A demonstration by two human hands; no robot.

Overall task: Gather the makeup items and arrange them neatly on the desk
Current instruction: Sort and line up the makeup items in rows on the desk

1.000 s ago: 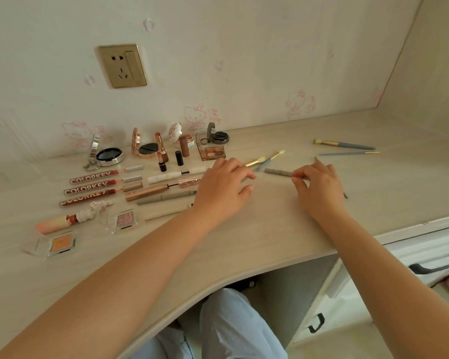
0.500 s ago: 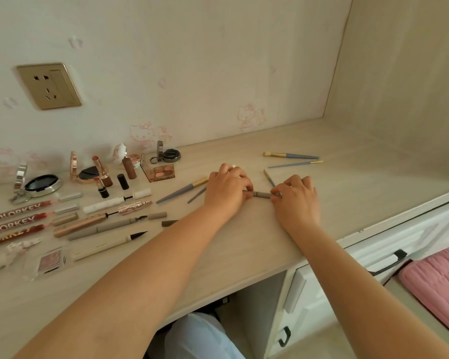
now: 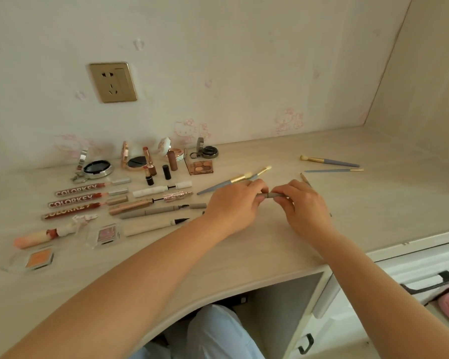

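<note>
Both hands meet at the middle of the desk on a grey makeup pencil. My left hand pinches its left end and my right hand grips its right part, which the fingers hide. Rows of makeup lie to the left: three Colorkey lip glosses, mascaras and liners, lipsticks, compacts, an eyeshadow palette. Two blue brushes lie just behind my left hand. Two more brushes lie at the far right.
A wall socket sits above the desk, and a side panel closes the right end. White drawers with black handles stand under the right of the desk. My knees are under the desk opening.
My left hand left the row of liners and joined my right hand on the grey pencil. Both hands now hold it slightly above the desk. The camera view swung right, then back left.
</note>
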